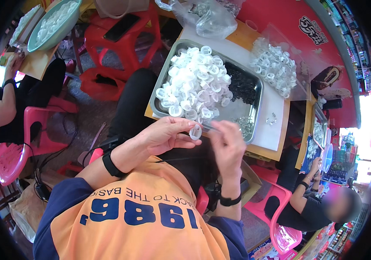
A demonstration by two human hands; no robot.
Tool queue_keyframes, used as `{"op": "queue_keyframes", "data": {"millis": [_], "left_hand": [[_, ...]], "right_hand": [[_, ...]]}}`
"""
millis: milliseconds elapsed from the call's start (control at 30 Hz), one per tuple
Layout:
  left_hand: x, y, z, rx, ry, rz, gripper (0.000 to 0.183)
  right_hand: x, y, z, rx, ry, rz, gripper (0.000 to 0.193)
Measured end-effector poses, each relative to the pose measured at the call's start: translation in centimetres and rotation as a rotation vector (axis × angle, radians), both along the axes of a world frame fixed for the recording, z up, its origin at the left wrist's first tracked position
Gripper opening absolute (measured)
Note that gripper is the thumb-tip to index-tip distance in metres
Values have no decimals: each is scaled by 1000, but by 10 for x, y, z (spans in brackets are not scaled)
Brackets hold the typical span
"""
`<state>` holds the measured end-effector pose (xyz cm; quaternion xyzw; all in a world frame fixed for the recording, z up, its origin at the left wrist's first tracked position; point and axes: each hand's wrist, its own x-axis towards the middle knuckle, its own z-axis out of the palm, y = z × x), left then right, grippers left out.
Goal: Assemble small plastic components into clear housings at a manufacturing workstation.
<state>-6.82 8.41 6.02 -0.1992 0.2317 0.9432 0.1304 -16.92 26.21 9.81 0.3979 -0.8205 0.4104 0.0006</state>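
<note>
My left hand pinches a small clear plastic ring-shaped piece between thumb and fingers, just in front of the metal tray. Close beside it, my right hand is blurred by motion, its fingers curled together. A thin pale sliver shows at its fingertips, too smeared to name. The tray holds a heap of similar translucent white plastic pieces. Many small black parts lie on its far right side, with tiny clear or silvery parts nearer to me.
Right of the tray lies a clear bag of plastic pieces; another plastic bag is behind. A red stool bears a black phone. One person sits at right, another at left near a green basin.
</note>
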Motion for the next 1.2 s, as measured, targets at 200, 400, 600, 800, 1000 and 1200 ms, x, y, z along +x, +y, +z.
{"op": "queue_keyframes", "data": {"millis": [200,400,600,800,1000,1200], "left_hand": [[1,-3,6,3,-28,-6,34],[5,-11,11,78,-14,0,33],[6,-12,9,87,14,-7,33],[5,-13,7,104,21,-3,35],[5,-15,3,122,25,-8,33],[1,-14,5,131,43,-33,33]], "right_hand": [[-79,10,-29,240,81,-229,14],[-127,11,-40,467,96,-279,14],[-135,-5,-50,490,46,-173,15],[-144,6,-66,440,106,-157,14],[-128,14,-45,233,-170,-292,7],[-94,27,-26,-535,-1100,-129,12]]}}
